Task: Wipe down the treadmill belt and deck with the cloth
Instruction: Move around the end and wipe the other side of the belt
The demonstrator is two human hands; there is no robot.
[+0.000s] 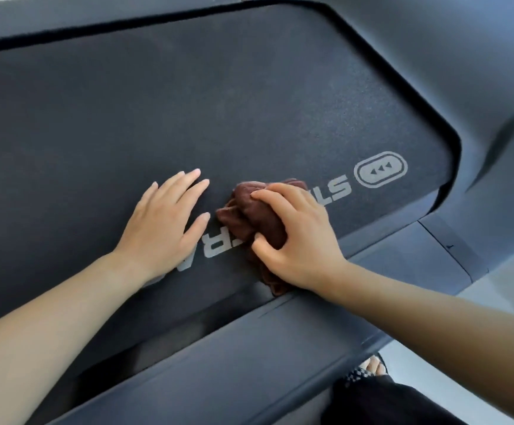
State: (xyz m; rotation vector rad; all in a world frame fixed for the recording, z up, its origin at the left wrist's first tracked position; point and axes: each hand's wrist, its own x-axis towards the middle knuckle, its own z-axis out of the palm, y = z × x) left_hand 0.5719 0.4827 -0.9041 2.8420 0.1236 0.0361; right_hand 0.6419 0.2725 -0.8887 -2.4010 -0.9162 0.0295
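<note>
The dark treadmill belt (188, 102) fills most of the view, with grey printed lettering and an arrow logo (380, 169) near its right end. A bunched brown cloth (249, 216) lies on the belt over the lettering. My right hand (295, 237) is closed around the cloth and presses it onto the belt. My left hand (163, 222) rests flat on the belt just left of the cloth, fingers apart, holding nothing. The grey deck side rail (249, 348) runs along the near edge of the belt.
The grey end cover (464, 72) curves around the belt's right end. Pale floor (510, 271) shows at the right edge. My sandalled foot (372, 368) and dark trouser leg (387, 403) are at the bottom right beside the rail.
</note>
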